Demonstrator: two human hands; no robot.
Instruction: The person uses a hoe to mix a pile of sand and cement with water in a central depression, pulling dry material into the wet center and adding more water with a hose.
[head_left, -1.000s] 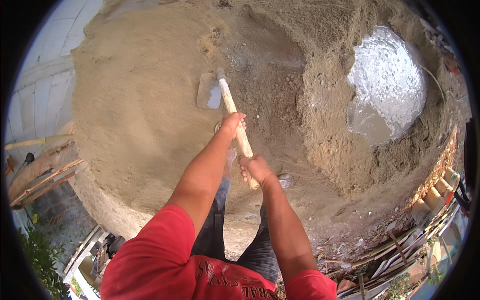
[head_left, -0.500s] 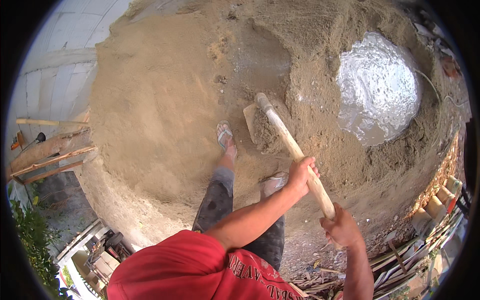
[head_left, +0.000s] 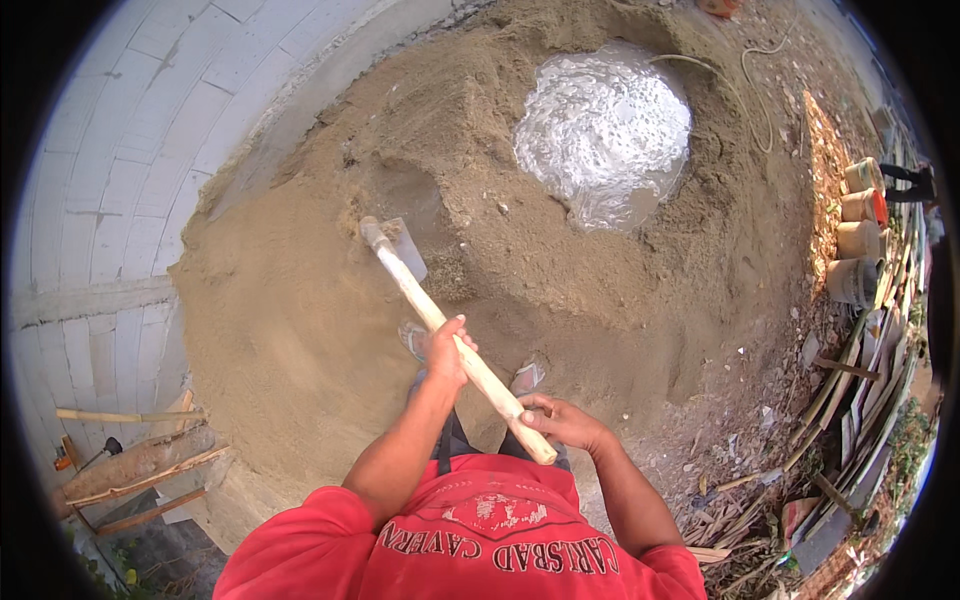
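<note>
My left hand [head_left: 447, 352] is wrapped round the middle of a hoe's pale wooden handle [head_left: 485, 384]. Lower down, close to the butt end, my right hand [head_left: 563, 421] grips the same handle. The hoe's flat grey blade [head_left: 406, 250] is at the far end, beside a hollow in the brown sand [head_left: 290, 330]; its lower edge lies against the sand. To the right of the blade, a ring of sand holds a pool of wet grey mix [head_left: 605, 135] with a shiny surface.
A grey block wall [head_left: 130, 150] bounds the left. Wooden boards [head_left: 140, 470] lean at lower left. Several buckets [head_left: 857, 240] stand at right beside a heap of scrap wood [head_left: 850, 430]. A hose [head_left: 745, 95] runs from the pool. My sandalled feet [head_left: 527, 378] stand on the sand.
My view has turned, so the pool appears further left and up. The hoe head has swung leftward across the sand, and the blade, heaped with sand before, now shows mostly bare.
</note>
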